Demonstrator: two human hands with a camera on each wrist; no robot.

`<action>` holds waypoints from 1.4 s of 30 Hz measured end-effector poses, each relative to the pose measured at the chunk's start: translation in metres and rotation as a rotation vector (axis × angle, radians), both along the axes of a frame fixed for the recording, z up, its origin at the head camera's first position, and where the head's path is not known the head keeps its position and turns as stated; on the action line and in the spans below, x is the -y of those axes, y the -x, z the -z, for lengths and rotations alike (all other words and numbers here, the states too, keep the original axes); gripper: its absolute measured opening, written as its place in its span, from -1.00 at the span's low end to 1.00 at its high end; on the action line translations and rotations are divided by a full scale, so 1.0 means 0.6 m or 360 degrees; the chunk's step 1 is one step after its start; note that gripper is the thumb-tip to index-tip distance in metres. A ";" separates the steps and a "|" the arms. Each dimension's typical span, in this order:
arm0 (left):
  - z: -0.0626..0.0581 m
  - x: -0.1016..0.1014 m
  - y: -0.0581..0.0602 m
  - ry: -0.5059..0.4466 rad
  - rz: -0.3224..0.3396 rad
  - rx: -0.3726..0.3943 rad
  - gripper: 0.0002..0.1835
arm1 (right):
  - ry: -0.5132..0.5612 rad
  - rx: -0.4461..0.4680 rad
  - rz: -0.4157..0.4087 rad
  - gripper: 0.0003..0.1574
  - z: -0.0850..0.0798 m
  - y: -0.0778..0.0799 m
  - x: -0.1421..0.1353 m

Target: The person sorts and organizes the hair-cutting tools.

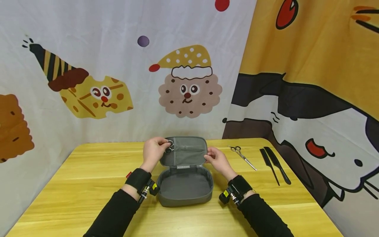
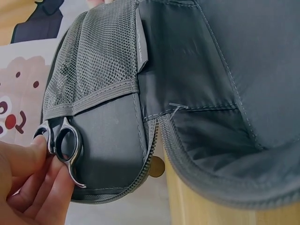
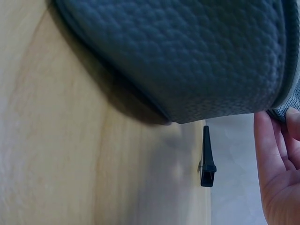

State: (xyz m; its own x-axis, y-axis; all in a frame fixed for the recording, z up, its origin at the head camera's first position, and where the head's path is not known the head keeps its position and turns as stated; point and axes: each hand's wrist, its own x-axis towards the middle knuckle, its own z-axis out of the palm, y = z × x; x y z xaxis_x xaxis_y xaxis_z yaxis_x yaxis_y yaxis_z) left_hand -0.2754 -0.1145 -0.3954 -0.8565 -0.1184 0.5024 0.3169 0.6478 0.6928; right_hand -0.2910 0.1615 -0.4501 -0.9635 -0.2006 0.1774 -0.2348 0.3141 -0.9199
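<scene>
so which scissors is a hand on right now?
The silver metal scissors with ring handles jutting from the grey mesh pocket, pinched by the left hand; the other silver pair lies untouched on the yellow wooden table.

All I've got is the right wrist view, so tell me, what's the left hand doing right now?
Observer: The left hand pinches a pair of scissors whose handles stick out of a mesh pocket.
Operator: Okay, and is anything lying on the table to the right of the case?
Observer: Yes, the head view shows a second pair of scissors and two black combs lying there.
</scene>
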 end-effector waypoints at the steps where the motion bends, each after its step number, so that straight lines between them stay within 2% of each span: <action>1: 0.000 0.000 0.001 -0.0003 0.0000 0.0002 -0.91 | 0.0000 0.0000 0.0000 -0.78 0.000 0.000 0.000; 9: 0.003 0.005 0.003 -0.0068 0.0037 0.0002 -0.91 | 0.0028 -0.0025 -0.0001 -0.79 0.000 0.000 0.000; 15: 0.003 0.015 -0.004 -0.0070 0.0103 -0.0005 -0.88 | 0.0034 -0.0049 -0.0007 -0.79 0.003 0.000 -0.001; 25: 0.006 0.037 -0.020 -0.0073 0.0092 0.0060 -0.82 | 0.0041 -0.0055 -0.0012 -0.79 0.001 -0.001 0.001; 34: 0.021 0.052 -0.035 0.0056 0.0095 0.0085 -0.80 | 0.0053 -0.0018 -0.0004 -0.80 0.004 0.004 0.001; 42: 0.031 0.060 -0.055 0.0323 0.0166 0.0221 -0.75 | 0.0041 0.0035 -0.0002 -0.77 0.003 0.005 0.002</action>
